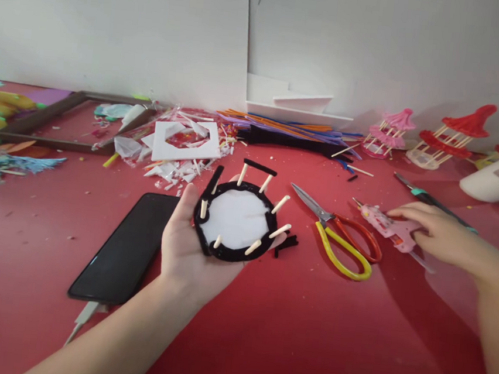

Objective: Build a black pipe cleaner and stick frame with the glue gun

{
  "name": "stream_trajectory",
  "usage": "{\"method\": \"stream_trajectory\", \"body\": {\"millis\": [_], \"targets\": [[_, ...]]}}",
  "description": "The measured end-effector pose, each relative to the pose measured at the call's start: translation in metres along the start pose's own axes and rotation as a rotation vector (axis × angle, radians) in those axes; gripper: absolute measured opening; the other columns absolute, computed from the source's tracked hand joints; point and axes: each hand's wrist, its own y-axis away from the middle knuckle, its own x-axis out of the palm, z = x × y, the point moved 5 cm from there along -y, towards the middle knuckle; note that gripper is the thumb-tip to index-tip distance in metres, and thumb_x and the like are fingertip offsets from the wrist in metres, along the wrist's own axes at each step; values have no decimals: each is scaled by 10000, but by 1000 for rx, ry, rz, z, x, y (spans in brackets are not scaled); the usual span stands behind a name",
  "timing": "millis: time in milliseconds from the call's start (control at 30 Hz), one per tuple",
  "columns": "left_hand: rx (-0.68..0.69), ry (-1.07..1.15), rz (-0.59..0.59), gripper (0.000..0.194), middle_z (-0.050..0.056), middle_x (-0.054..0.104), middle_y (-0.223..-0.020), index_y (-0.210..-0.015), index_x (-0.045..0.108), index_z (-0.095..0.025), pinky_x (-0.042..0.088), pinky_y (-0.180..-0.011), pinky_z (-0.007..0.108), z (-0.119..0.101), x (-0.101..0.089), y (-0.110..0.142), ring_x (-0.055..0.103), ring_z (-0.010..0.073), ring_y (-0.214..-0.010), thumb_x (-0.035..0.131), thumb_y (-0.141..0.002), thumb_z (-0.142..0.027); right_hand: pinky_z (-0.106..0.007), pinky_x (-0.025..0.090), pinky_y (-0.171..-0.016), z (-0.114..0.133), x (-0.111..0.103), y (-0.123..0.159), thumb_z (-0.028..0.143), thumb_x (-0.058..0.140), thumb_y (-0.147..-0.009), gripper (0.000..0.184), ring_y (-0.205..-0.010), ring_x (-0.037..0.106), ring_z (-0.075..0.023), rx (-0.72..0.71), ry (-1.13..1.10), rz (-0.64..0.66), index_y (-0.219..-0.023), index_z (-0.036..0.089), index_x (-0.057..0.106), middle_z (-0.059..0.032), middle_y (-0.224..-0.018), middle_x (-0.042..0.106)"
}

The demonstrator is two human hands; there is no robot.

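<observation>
On the palm of my left hand (185,251) rests a round white foam base (238,215) rimmed with black pipe cleaner, my thumb against its left edge. Several short wooden sticks (281,204) stand up around the rim. A strip of black pipe cleaner (260,167) bridges two sticks at the far side; another piece slants up at the left. At the right, my right hand (431,228) has its fingers closed around the handle of a pink hot glue gun (382,222), a clear glue stick poking from its back. Some of those fingers are hidden. Scissors (332,221) with red and yellow handles lie between both hands.
A black phone (126,251) with a cable lies left. Behind are foam scraps (187,141), a pile of pipe cleaners (294,133), a brown frame (55,143), and pink (389,133) and red (451,136) carousel-like models. A dark-and-teal tool (436,202) lies beyond my right hand.
</observation>
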Motion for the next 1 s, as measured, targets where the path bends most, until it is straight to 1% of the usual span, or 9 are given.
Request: {"method": "stream_trajectory", "body": {"millis": [100,233,300,367,467,567,700,867,1000], "targets": [[36,16,-38,470,182,710,-1216,-1175,670,-182,454,-893,809,-2,1,-1,657,475,-1125,533,-899,-536,-471,572,-784,11,-13,-2,32,461,-678,503,-1021,703,-347,47,31,-65,-1049,236,733,-132,-1139,733],[55,33,-56,511,203,719,-1177,-1194,657,-170,502,-855,766,-5,0,-4,674,457,-1100,409,-952,-545,-448,539,-850,80,-27,-16,224,542,-882,246,-989,692,-296,32,-6,-154,-1066,224,704,-118,-1100,737],[53,26,-34,518,206,729,-1137,-1183,659,-164,523,-827,745,-6,0,-5,686,449,-1075,386,-961,-544,-404,523,-851,128,-26,-27,240,536,-917,195,-942,692,-246,-109,-85,-124,-1008,227,708,-73,-1018,752],[58,9,6,523,206,733,-1110,-1168,664,-153,522,-818,750,-8,1,-6,683,454,-1081,367,-966,-533,-366,502,-850,173,-18,-38,202,507,-943,216,-920,678,-211,-294,-118,0,-994,231,715,-52,-972,750],[63,-11,58,547,202,736,-1090,-1146,674,-143,480,-849,791,-11,4,-6,665,465,-1116,354,-959,-545,-372,463,-876,212,-6,-54,168,517,-945,220,-923,649,-211,-436,-94,147,-950,216,732,-53,-950,735],[83,-2,45,539,178,750,-1046,-1116,693,-162,438,-887,817,-13,4,-7,674,449,-1107,369,-947,-559,-351,443,-831,229,3,-72,138,545,-922,202,-882,626,-200,-496,-129,255,-915,187,740,-67,-907,712],[108,17,66,525,167,761,-1011,-1107,704,-167,426,-917,813,-15,5,-8,696,426,-1071,358,-958,-532,-328,427,-783,238,8,-91,105,550,-900,197,-872,608,-193,-521,-170,278,-904,169,736,-88,-933,695],[118,2,38,540,186,754,-1068,-1106,707,-158,404,-932,825,-15,4,-7,661,461,-1131,350,-963,-538,-343,416,-897,250,19,-94,146,577,-921,169,-1018,589,-206,-622,-208,327,-887,206,731,-70,-1049,682],[72,-44,78,498,183,746,-1137,-1116,700,-157,383,-981,808,-12,4,-3,632,467,-1179,466,-917,-549,-316,433,-850,242,22,-94,112,569,-903,145,-942,593,-188,-569,-240,306,-861,174,693,-76,-999,670]]}}
